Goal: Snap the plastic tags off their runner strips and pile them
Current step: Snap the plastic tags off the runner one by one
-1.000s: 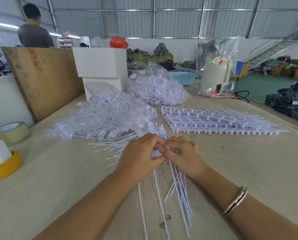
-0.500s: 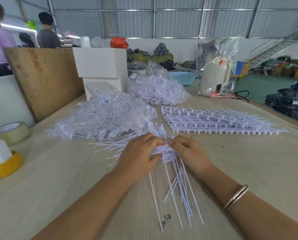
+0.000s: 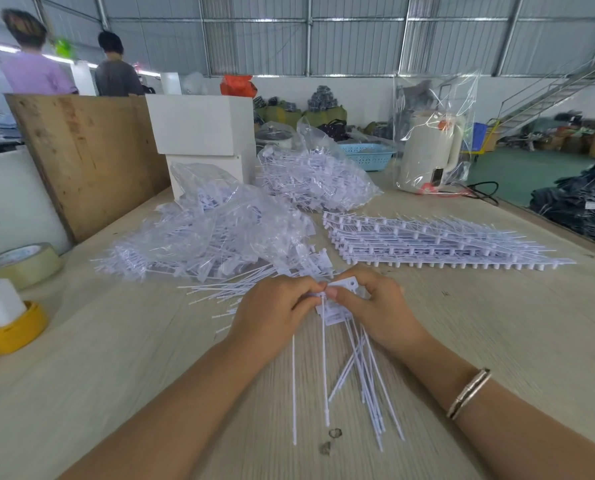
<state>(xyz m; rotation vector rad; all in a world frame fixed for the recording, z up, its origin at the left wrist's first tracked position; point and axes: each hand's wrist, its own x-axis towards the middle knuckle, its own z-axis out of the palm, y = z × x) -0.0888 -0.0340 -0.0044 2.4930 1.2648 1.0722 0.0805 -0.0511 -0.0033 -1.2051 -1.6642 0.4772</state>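
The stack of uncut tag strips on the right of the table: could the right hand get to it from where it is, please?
Probably yes. The stack of strips lies open just beyond the right hand, nothing between them, but that hand first must release the tags it pinches.

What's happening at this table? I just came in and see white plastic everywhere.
A person is breaking tags off runner strips. The left hand and right hand pinch a bunch of tags, whose thin tails trail toward the person. A stack of unbroken strips waits at right; bagged tags lie behind.
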